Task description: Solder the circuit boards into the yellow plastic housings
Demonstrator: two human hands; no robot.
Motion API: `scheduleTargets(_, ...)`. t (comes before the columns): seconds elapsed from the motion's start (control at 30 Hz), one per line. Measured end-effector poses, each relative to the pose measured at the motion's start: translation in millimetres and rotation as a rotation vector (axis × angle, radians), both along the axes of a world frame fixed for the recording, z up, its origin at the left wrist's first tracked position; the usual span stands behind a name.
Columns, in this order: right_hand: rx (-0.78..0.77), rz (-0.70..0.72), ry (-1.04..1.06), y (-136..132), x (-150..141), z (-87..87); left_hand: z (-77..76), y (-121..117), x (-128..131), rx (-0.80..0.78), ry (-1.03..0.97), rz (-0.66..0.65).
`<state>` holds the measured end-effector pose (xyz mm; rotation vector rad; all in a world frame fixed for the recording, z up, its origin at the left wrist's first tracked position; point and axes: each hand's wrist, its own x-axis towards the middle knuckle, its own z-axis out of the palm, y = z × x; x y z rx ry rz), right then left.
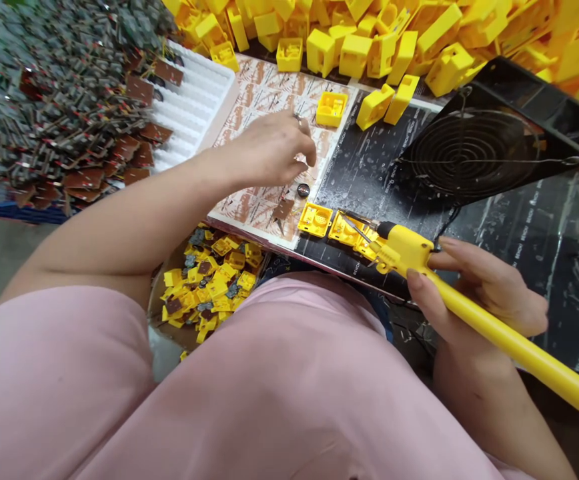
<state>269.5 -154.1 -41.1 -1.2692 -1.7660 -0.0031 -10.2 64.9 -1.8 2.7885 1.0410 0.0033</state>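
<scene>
My right hand [489, 287] grips a yellow soldering iron [474, 313] with a trigger-like front. Its metal tip lies over a row of small open yellow plastic housings [345, 228] near the table's front edge. A separate open housing [315, 220] sits just left of these. My left hand [279, 147] hovers over the patterned board [249, 203], fingers loosely bent, thumb apart, with nothing visible between them. Close below its fingertips are a small round black part [303, 191] and a brown circuit board [283, 210]. Another yellow housing [331, 109] stands beyond the hand.
A black fan [462, 157] with a wire guard stands at the right. Yellow housings [354, 55] pile along the back. Wired circuit boards [69, 100] heap at the left beside a white foam tray [199, 93]. Below the table edge, a bin holds yellow parts [214, 283].
</scene>
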Motion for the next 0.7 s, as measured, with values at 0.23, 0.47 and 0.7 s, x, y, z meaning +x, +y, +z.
scheduleTargets(0.23, 0.054, -0.017, -0.022, -1, -2, 2.0, -23.0, 15, 16, 0.049, 0.204, -0.056)
scheduleTargets(0.47, 0.040, -0.058, -0.005, -3, 8, -1.5, -4.5, 20, -8, -0.169, -0.027, -0.008)
scheduleTargets(0.7, 0.003, -0.116, 0.039, -13, 15, 0.4, 38.2, 11, -3, -0.771, -0.201, -0.075)
